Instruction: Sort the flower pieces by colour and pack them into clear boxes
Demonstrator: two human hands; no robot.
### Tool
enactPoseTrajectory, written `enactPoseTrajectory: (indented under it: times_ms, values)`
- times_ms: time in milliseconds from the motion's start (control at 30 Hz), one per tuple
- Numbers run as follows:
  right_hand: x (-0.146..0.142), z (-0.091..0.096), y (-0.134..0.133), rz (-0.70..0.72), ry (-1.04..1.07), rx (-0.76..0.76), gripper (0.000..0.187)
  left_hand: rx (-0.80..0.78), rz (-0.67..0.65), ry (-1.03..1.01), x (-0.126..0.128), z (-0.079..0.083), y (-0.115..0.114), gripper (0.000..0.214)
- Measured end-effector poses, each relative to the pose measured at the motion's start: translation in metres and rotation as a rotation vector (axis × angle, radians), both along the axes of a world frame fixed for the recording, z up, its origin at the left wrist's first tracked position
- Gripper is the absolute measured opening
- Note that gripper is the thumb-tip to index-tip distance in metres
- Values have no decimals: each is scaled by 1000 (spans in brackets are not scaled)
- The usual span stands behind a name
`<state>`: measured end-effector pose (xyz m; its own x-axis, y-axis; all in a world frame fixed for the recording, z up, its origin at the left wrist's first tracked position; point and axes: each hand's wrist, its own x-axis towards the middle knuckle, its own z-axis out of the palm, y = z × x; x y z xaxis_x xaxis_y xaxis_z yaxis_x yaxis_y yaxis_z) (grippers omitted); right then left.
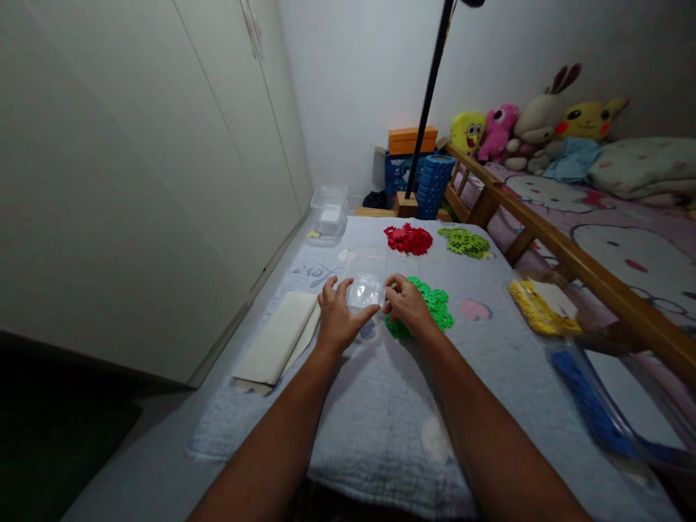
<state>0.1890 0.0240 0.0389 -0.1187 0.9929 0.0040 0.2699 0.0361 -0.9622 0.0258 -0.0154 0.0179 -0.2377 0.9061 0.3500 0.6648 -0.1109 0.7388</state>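
Note:
A clear plastic container is between my two hands over the cloth-covered table. My left hand grips its left side, with the thumb along the near edge and the fingers around the far left corner. My right hand has its fingers curled in at the container's right edge. A clear flap, perhaps its lid, shows faintly behind it. Partly hidden under my right hand and wrist is a pile of bright green flower-shaped plastic pieces.
Farther back lie red pieces and light green pieces. Stacked clear containers stand at the back left, folded paper at left. Yellow pieces and blue pieces sit in packs by the wooden bed rail.

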Motion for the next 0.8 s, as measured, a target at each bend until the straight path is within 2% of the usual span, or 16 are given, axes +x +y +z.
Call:
enactPoseTrajectory:
  times_ms: [133,367,800]
  values:
    - [1,-1,1,24,38,3,12,-30,-25,120,4,1,-6,83]
    - [-2,4,-1,18,171,-93,19,5,-2,165,8,-1,-6,83]
    - [-1,1,0,-13,66,-65,13,26,14,197,11,-2,-8,82]
